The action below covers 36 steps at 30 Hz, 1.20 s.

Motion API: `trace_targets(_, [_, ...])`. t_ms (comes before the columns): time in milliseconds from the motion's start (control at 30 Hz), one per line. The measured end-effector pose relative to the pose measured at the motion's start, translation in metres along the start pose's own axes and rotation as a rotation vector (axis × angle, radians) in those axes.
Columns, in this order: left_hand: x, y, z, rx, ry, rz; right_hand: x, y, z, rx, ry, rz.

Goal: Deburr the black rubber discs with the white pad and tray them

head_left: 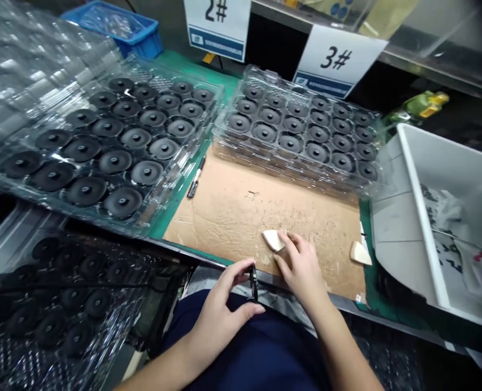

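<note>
Near the table's front edge, my left hand (220,309) grips a black round part (253,283) by its rim, turned nearly edge-on to me. A small off-white wedge-shaped pad (272,240) is pinched between the thumb and fingers of my right hand (304,266), just above the cardboard sheet (224,212). The wedge is to the right of the black part and apart from it. A second off-white wedge (361,253) lies at the cardboard's right edge.
Clear plastic trays of black round parts stand at left (151,209) and back (241,142). A black marker pen (196,176) lies left on the cardboard. A white bin (422,233) stands right, a blue basket (149,41) at back left. More trayed parts (48,326) sit lower left.
</note>
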<state>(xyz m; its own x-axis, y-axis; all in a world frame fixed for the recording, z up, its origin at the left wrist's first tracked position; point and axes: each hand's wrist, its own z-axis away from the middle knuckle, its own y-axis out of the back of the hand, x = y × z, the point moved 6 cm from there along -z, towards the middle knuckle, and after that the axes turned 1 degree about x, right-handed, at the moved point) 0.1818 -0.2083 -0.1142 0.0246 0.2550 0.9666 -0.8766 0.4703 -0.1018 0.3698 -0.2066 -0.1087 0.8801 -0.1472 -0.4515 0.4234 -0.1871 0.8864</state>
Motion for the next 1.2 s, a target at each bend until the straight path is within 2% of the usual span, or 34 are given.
trace_targets(100, [-0.009, 0.008, 0.000, -0.004, 0.120, 0.361, 0.010, -0.016, -0.013, 0.029, -0.011, -0.012])
trace_targets(267, [-0.004, 0.017, -0.001, -0.009, 0.150, 0.528, 0.009, -0.011, -0.026, 0.087, -0.080, -0.101])
trace_targets(367, [-0.001, 0.017, -0.002, -0.025, 0.155, 0.586, -0.006, -0.011, -0.013, 0.060, -0.104, -0.198])
trace_targets(467, [0.000, 0.017, -0.002, -0.038, 0.148, 0.671, -0.018, -0.021, 0.009, -0.027, -0.110, -0.283])
trace_targets(567, [0.000, 0.019, -0.002, -0.038, 0.149, 0.761, -0.017, -0.024, 0.022, -0.063, -0.159, -0.324])
trace_targets(700, [0.004, 0.022, 0.001, -0.050, 0.153, 0.797, -0.011, -0.011, 0.023, -0.014, -0.244, -0.345])
trace_targets(800, [0.007, 0.015, 0.004, -0.096, 0.177, 0.816, -0.010, -0.004, 0.033, 0.015, -0.322, -0.433])
trace_targets(933, [0.007, -0.001, 0.007, -0.160, 0.231, 0.853, -0.005, -0.011, 0.056, -0.076, -0.433, -0.590])
trace_targets(1200, [0.009, -0.020, 0.010, -0.162, 0.212, 0.800, 0.011, -0.008, 0.071, -0.068, -0.476, -0.657])
